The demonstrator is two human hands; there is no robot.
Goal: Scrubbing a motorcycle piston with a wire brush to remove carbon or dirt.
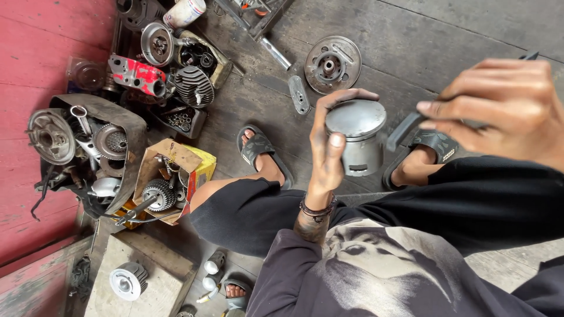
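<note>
Centrally, dull grey metal piston [356,142], round flat crown, slotted skirt, L hand [328,147] fingers clamped round it, R hand [505,108] just beside piston, fingers pinching dark tool [405,130].

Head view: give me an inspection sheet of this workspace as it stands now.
Surface: dark, worn wooden floor; a red painted wall on one side.
Job's things: grey metal piston, upright, crown up; dark tool, its kind unclear.
Clutter: round brake plate, finned cylinder, red engine part, cardboard box with a gear, rubber tub of parts.
Grippers: left hand grips the piston, fingers over its crown; right hand holds the tool beside it.
Cables: nothing seen.
Surroundings: the person's sandalled feet; another foot at the lower edge.
</note>
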